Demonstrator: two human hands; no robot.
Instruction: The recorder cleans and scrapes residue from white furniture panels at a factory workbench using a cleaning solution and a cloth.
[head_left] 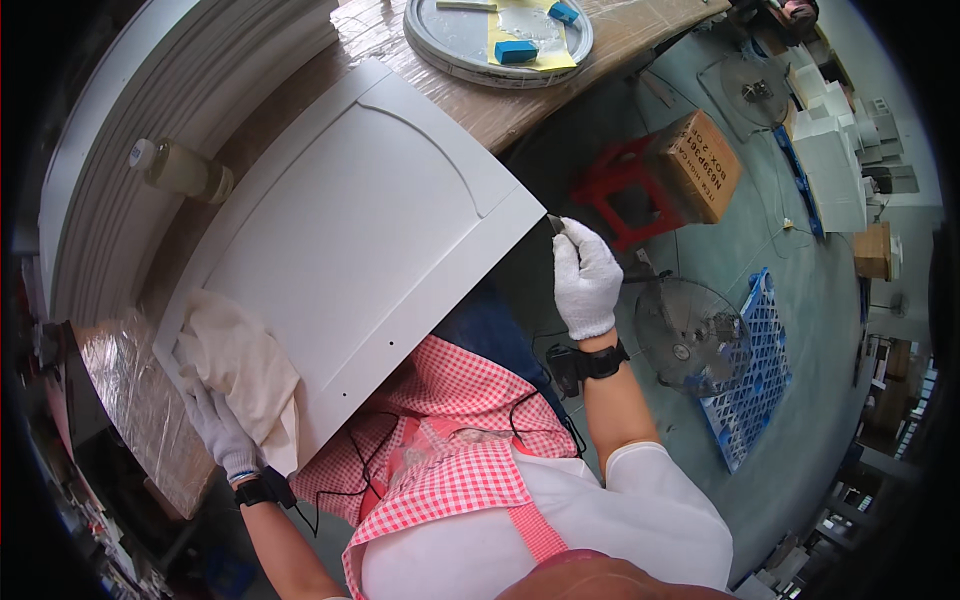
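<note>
Pressing the cloth (240, 365) flat with our left hand (222, 432), we steady the white panel (360, 250) (worktop-propped); our right hand (585, 280) clenches a thin tool (556, 226), best kept square to the edge.

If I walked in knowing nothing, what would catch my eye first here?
Most likely the big white panel lying slantwise across the wrapped workbench in the middle of the view. The gloved left hand rests at its lower left corner by a cream cloth, while the gloved right hand holds a small tool at its right edge. Beyond, a red stool carrying a cardboard box stands out on the grey floor.
</note>
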